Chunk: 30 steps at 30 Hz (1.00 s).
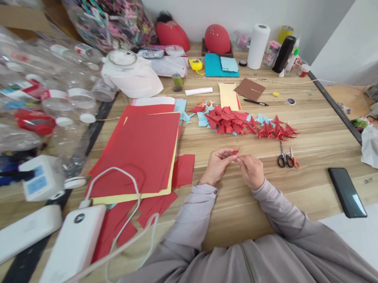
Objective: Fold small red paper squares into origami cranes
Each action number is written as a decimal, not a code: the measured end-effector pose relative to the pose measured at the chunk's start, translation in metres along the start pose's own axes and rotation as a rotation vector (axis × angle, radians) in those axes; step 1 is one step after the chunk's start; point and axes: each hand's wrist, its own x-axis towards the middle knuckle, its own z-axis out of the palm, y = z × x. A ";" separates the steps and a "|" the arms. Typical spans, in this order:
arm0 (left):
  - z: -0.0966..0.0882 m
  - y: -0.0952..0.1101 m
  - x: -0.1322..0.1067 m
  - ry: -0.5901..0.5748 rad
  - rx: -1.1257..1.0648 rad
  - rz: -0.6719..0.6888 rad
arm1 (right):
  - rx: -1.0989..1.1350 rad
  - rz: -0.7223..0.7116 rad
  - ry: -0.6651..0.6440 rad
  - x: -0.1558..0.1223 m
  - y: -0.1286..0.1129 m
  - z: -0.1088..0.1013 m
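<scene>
Between my fingertips, just above the middle of the wooden table, is a small piece of folded red paper with a thin point sticking up. My left hand pinches it from the left. My right hand has its thumb and finger pressed together at the paper's right side; the fingers hide most of the fold. Right behind the hands lies a heap of red folded paper cranes, with some light blue ones among them. Cut red paper pieces rest left of my left hand.
Large red sheets are stacked at left, near a white power bank with a cable. Black scissors and orange scissors lie at right, before a phone. Plastic bottles crowd the far left; a brown paper square lies behind.
</scene>
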 end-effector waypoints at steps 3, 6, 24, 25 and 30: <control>-0.003 -0.002 0.001 -0.011 0.050 0.020 | 0.029 0.007 -0.028 -0.002 0.000 0.000; -0.003 -0.003 0.001 -0.025 0.043 0.028 | 0.069 0.016 -0.034 -0.002 0.001 0.001; -0.004 0.004 0.004 -0.063 -0.240 -0.069 | -0.644 0.517 -0.044 -0.052 0.080 -0.094; -0.004 0.004 0.005 -0.064 -0.252 -0.067 | -0.670 0.539 -0.075 -0.054 0.084 -0.099; -0.006 0.004 0.003 -0.084 -0.289 -0.073 | -0.688 0.687 -0.256 -0.052 0.082 -0.100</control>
